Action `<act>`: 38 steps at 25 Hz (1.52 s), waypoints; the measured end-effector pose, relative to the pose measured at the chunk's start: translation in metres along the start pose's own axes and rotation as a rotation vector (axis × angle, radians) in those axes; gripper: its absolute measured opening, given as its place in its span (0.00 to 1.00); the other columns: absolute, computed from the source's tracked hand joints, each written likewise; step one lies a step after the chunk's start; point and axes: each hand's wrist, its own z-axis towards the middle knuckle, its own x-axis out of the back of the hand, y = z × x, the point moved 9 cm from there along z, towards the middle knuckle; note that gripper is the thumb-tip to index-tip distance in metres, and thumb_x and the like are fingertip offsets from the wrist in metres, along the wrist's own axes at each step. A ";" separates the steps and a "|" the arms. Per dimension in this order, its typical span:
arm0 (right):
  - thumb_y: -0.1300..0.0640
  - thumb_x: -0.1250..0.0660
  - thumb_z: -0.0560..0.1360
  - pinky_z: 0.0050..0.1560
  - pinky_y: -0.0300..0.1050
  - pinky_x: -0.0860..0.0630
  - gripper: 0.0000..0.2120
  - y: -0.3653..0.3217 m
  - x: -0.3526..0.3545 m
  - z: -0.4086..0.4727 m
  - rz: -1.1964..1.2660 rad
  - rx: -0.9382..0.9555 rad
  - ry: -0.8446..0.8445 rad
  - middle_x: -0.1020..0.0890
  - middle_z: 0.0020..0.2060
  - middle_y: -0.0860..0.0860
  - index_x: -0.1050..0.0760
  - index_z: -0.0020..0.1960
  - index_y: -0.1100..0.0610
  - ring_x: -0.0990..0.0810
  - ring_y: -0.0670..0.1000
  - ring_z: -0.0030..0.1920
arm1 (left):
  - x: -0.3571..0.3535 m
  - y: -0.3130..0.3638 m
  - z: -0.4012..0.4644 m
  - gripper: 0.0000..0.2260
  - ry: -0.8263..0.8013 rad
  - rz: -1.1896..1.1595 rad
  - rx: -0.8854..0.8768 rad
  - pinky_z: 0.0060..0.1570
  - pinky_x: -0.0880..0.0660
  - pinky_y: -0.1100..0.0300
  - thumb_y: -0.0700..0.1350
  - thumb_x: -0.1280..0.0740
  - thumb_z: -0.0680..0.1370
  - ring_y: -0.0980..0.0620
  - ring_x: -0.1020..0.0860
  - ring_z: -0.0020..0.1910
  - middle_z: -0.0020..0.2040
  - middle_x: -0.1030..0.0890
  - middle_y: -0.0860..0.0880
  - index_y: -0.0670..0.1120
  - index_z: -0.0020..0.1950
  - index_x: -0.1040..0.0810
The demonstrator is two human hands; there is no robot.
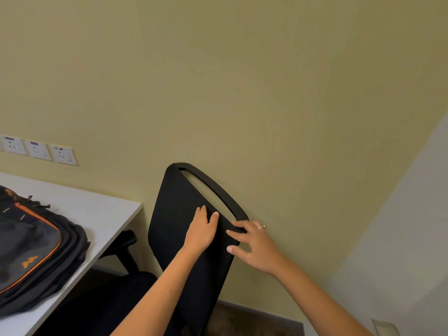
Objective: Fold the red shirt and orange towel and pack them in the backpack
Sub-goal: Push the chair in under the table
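A dark grey backpack (31, 251) with orange zip trim lies flat on the white table (101, 209) at the left. Neither the red shirt nor the orange towel is in view. Both my hands are on the backrest of a black office chair (179, 202) to the right of the table. My left hand (202, 230) lies flat on the front of the backrest with straight fingers. My right hand (252, 243), wearing a ring, grips the backrest's right edge near the top, fingers over the frame and thumb on the front.
The chair stands against a beige wall, its seat (135, 282) and armrest (123, 241) tucked beside the table's right edge. Three wall sockets (38, 150) sit above the table at the left. A white wall (400, 238) rises at the right.
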 end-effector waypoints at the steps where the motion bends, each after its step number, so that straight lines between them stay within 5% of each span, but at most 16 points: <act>1: 0.42 0.38 0.76 0.68 0.44 0.39 0.20 0.002 0.007 0.005 0.018 0.016 -0.001 0.29 0.67 0.42 0.25 0.65 0.45 0.37 0.46 0.66 | -0.002 0.001 0.009 0.30 -0.008 0.020 0.016 0.72 0.46 0.51 0.56 0.47 0.82 0.46 0.49 0.77 0.79 0.53 0.44 0.42 0.78 0.52; 4: 0.36 0.43 0.72 0.53 0.40 0.32 0.21 0.003 0.025 0.027 0.034 0.100 -0.040 0.18 0.50 0.43 0.16 0.48 0.47 0.26 0.44 0.50 | -0.003 -0.001 0.038 0.34 0.009 0.056 0.056 0.73 0.48 0.48 0.56 0.45 0.81 0.44 0.55 0.77 0.78 0.59 0.42 0.40 0.77 0.57; 7: 0.37 0.41 0.72 0.40 0.39 0.32 0.22 0.000 0.031 0.050 0.049 0.171 -0.146 0.20 0.35 0.47 0.17 0.39 0.53 0.23 0.47 0.37 | -0.004 -0.005 0.052 0.35 0.032 0.077 0.068 0.73 0.50 0.47 0.52 0.43 0.80 0.44 0.59 0.77 0.78 0.60 0.41 0.39 0.77 0.59; 12: 0.45 0.34 0.75 0.34 0.36 0.27 0.14 0.007 0.025 0.080 0.323 0.117 -0.374 0.15 0.36 0.49 0.17 0.41 0.54 0.23 0.45 0.27 | -0.014 -0.015 0.058 0.33 0.016 0.076 0.023 0.75 0.55 0.50 0.49 0.46 0.80 0.48 0.63 0.76 0.77 0.64 0.44 0.40 0.76 0.63; 16: 0.47 0.33 0.75 0.41 0.48 0.23 0.11 0.014 0.033 0.125 0.371 0.202 -0.217 0.15 0.36 0.49 0.17 0.41 0.51 0.19 0.49 0.34 | -0.012 -0.015 0.053 0.34 0.019 0.119 0.010 0.74 0.57 0.56 0.52 0.46 0.81 0.51 0.64 0.76 0.77 0.65 0.47 0.42 0.76 0.65; 19: 0.51 0.33 0.75 0.46 0.43 0.23 0.07 0.017 0.035 0.164 0.346 0.317 -0.113 0.16 0.42 0.42 0.17 0.48 0.50 0.20 0.42 0.44 | -0.009 -0.009 0.047 0.34 0.027 0.146 0.029 0.74 0.55 0.58 0.52 0.46 0.79 0.54 0.62 0.76 0.78 0.63 0.47 0.45 0.77 0.63; 23: 0.51 0.32 0.75 0.58 0.43 0.28 0.10 0.016 0.020 0.211 0.243 0.520 -0.079 0.18 0.52 0.44 0.19 0.55 0.50 0.23 0.44 0.55 | 0.004 0.005 0.041 0.34 0.054 0.155 0.082 0.68 0.41 0.61 0.50 0.40 0.76 0.53 0.45 0.75 0.78 0.48 0.51 0.48 0.77 0.53; 26: 0.44 0.35 0.74 0.62 0.46 0.32 0.15 0.013 0.006 0.236 0.248 0.620 -0.114 0.21 0.56 0.43 0.20 0.57 0.46 0.27 0.44 0.60 | 0.014 0.006 0.037 0.35 0.022 0.183 0.174 0.65 0.32 0.57 0.53 0.36 0.70 0.54 0.31 0.67 0.73 0.37 0.52 0.52 0.75 0.46; 30: 0.26 0.48 0.69 0.64 0.46 0.45 0.28 0.009 -0.010 0.251 0.186 0.781 -0.160 0.25 0.61 0.37 0.22 0.58 0.38 0.38 0.41 0.70 | 0.018 0.015 0.022 0.32 -0.013 0.179 0.252 0.65 0.32 0.60 0.46 0.35 0.72 0.59 0.31 0.65 0.70 0.32 0.55 0.52 0.75 0.42; 34: 0.24 0.52 0.70 0.67 0.43 0.51 0.30 0.007 -0.007 0.255 0.214 0.926 -0.166 0.30 0.63 0.35 0.23 0.58 0.37 0.43 0.38 0.71 | 0.013 0.007 -0.006 0.35 -0.008 0.189 0.375 0.68 0.36 0.61 0.47 0.38 0.71 0.62 0.35 0.69 0.74 0.37 0.60 0.60 0.76 0.46; 38: 0.25 0.53 0.71 0.67 0.46 0.43 0.30 0.005 -0.013 0.241 0.227 1.037 -0.239 0.24 0.54 0.33 0.21 0.55 0.39 0.32 0.33 0.61 | -0.003 -0.002 -0.043 0.31 0.030 0.197 0.547 0.71 0.38 0.55 0.52 0.42 0.72 0.60 0.36 0.71 0.74 0.37 0.61 0.69 0.73 0.46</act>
